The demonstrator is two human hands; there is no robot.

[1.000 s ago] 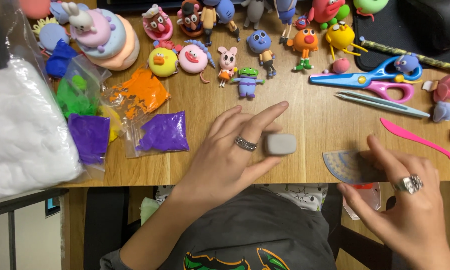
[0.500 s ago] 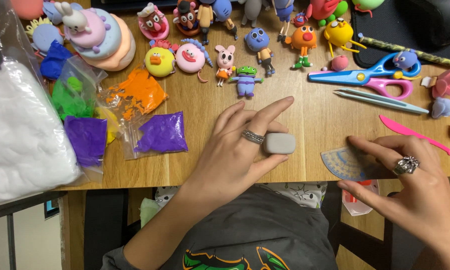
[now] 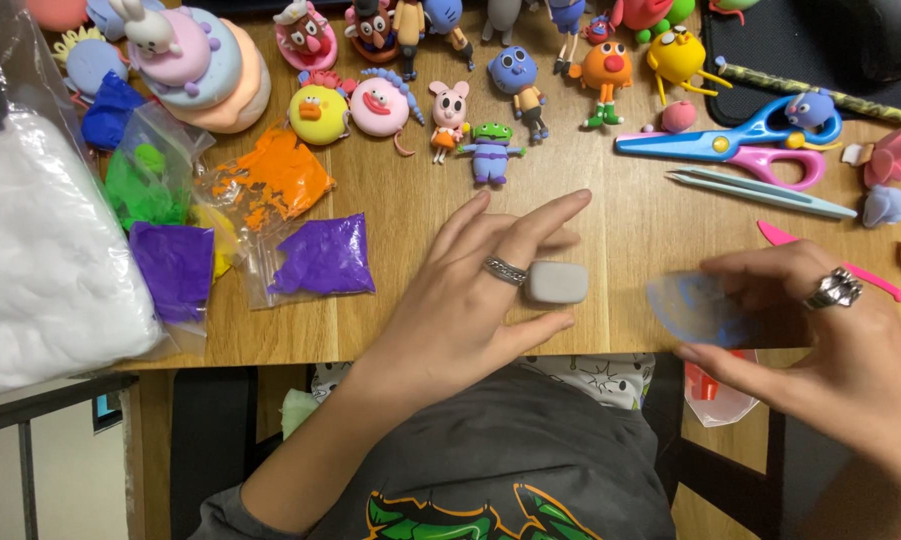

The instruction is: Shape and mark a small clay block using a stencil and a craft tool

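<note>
My left hand (image 3: 466, 300) lies flat on the wooden table (image 3: 631, 215) with its fingers spread wide. It grips nothing. The gray clay block (image 3: 558, 282) sits between two of those fingers, touching them, and it has not moved at all since a moment ago.

My right hand (image 3: 821, 340) is the one that changed. A second ago it rested near the table edge with the clear blue plastic scraper (image 3: 693, 306) lying under its fingertips. Now it has lifted that scraper and pinches it. The scraper looks blurry, so I think it is moving. It is at 3 o'clock from the block, near but not touching.

So I think shaping the block comes next.

At 12 o'clock stand small clay figures (image 3: 491, 150). At 1 o'clock lie blue and pink scissors (image 3: 741, 150). At 9 o'clock lie bags of purple clay (image 3: 321, 257) and orange clay (image 3: 276, 180).
</note>
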